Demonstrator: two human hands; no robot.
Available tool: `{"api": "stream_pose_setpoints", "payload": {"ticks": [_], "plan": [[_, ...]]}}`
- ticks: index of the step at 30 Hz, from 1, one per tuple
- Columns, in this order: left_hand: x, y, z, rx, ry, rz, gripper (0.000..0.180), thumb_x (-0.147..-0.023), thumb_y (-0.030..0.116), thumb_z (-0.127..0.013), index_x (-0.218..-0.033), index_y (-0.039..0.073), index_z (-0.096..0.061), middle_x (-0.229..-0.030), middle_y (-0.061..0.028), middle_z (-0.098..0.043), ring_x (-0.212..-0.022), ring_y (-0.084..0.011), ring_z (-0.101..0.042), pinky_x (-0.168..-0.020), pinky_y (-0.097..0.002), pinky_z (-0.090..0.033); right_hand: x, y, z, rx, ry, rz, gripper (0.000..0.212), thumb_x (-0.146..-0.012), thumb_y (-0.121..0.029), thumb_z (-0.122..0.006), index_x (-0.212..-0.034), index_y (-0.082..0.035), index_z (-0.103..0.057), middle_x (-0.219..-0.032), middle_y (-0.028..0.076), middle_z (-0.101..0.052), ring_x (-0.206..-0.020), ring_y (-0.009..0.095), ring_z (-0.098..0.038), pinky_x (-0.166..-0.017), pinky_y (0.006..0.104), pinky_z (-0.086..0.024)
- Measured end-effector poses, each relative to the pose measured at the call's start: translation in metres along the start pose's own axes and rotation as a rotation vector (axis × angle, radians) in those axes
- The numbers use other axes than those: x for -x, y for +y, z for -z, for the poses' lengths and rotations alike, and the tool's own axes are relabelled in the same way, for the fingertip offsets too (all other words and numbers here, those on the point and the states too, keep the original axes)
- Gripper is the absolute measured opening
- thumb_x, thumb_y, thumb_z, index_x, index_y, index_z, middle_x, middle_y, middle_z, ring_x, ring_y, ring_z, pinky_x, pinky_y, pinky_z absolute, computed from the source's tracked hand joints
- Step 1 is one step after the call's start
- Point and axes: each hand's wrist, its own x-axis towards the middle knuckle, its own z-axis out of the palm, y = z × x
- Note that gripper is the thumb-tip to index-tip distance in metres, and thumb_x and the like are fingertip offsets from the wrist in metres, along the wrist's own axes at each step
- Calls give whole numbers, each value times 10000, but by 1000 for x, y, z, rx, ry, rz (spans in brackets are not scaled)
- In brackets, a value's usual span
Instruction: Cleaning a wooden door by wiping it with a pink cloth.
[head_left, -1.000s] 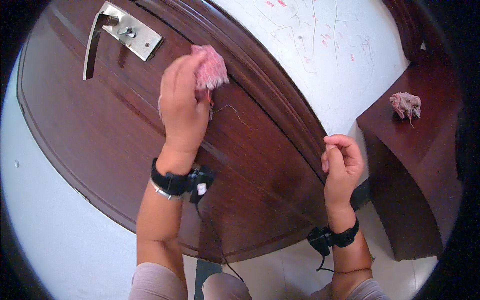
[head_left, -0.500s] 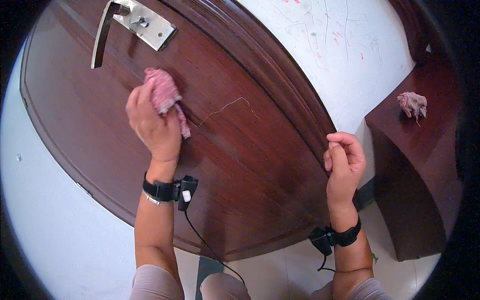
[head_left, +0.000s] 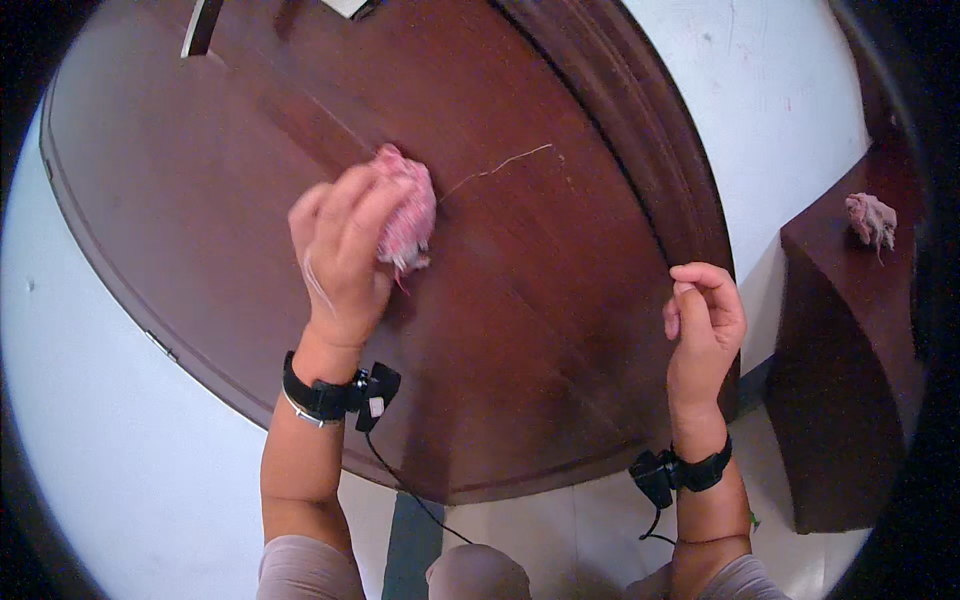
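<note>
My left hand is wrapped round a crumpled pink cloth with frayed pale ends. It holds the cloth against the dark brown wooden door. A thin pale line, like a thread, runs from beside the cloth across the panel; whether it is joined to the cloth cannot be told. My right hand is in front of the door's right edge moulding, thumb and forefinger pressed together and the other fingers curled. Anything in that pinch is too small or hidden to make out.
The metal door handle is partly cut off at the top left. At right, another bunched cloth lies on a dark wooden piece of furniture. White wall shows behind. Cables hang from black wrist straps.
My left hand and the cloth have shifted right across the door. My right hand keeps its pinch, slightly further right. The view has moved, so the handle now sits higher and is cut off.
</note>
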Motion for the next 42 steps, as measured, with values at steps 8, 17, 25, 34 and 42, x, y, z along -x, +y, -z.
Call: {"api": "stream_pose_setpoints", "payload": {"ticks": [8,17,25,34,42], "plan": [[87,8,42,37,-206,92,479,-657,113,-760,-1126,141,-672,-1206,-66,-631,-1008,-283,-559,-908,-392,-417,0,-1,-6,-32,-24,34,127,-919,8,-554,-976,-46,-654,-713,-44,-532,-568,14,-421,-477,184,-306],[123,-109,149,-191,-270,291,560,-697,-3,-655,-1243,103,-586,-1270,-135,-585,-1224,-336,-504,-1029,-440,-372,4,-6,-7,-2,-8,15,122,-917,6,-558,-968,-48,-654,-703,-50,-526,-556,12,-408,-469,184,-300],[-24,-66,65,-43,-58,254,551,-715,-46,-631,-1248,86,-584,-1255,-138,-593,-1188,-342,-526,-1051,-420,-382,6,-35,-10,-31,-27,61,113,-922,10,-558,-977,-39,-644,-723,-55,-522,-579,6,-411,-482,182,-300],[-89,4,12,284,-154,-145,605,-559,-47,-660,-1146,97,-638,-1124,-121,-650,-1049,-359,-589,-912,-442,-455,-3,-55,4,-77,-8,114,136,-929,29,-543,-996,-30,-645,-723,-53,-522,-593,14,-421,-497,185,-310],[-152,-1,-31,76,209,6,418,-715,98,-708,-1128,105,-638,-1024,-126,-644,-1012,-347,-589,-910,-441,-430,-7,-55,12,-122,-18,122,128,-931,23,-545,-993,-21,-647,-741,-46,-533,-611,13,-436,-515,180,-328]]}}
